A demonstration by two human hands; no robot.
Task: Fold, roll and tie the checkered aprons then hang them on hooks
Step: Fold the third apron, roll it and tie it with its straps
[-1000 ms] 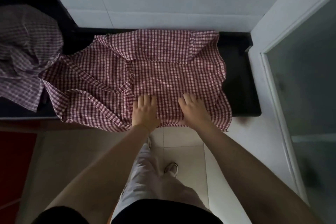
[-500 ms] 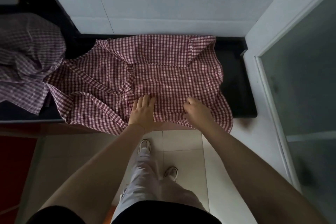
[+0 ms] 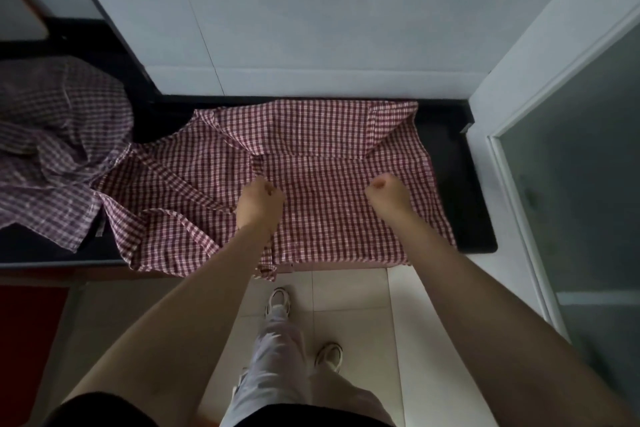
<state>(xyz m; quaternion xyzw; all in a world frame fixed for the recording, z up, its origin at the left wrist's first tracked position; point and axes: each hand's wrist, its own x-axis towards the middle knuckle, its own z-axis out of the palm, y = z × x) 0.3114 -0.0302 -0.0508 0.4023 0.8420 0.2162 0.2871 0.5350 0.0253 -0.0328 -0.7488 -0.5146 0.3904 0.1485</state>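
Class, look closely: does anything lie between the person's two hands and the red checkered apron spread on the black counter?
Nothing visible does. The left hand and right hand sit directly on the red checkered apron, fingers curled.

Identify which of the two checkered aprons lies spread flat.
The red checkered apron under both hands; the purplish apron on the left lies crumpled in a heap.

Readable text: none.
Red-and-white checkered cloth apron (image 3: pixel 329 184) spread on the black countertop (image 3: pixel 460 218): pattern only, no lettering.
Small pale tag (image 3: pixel 99 227) at the near edge of the left purple-checkered apron (image 3: pixel 59 135): too small to read.
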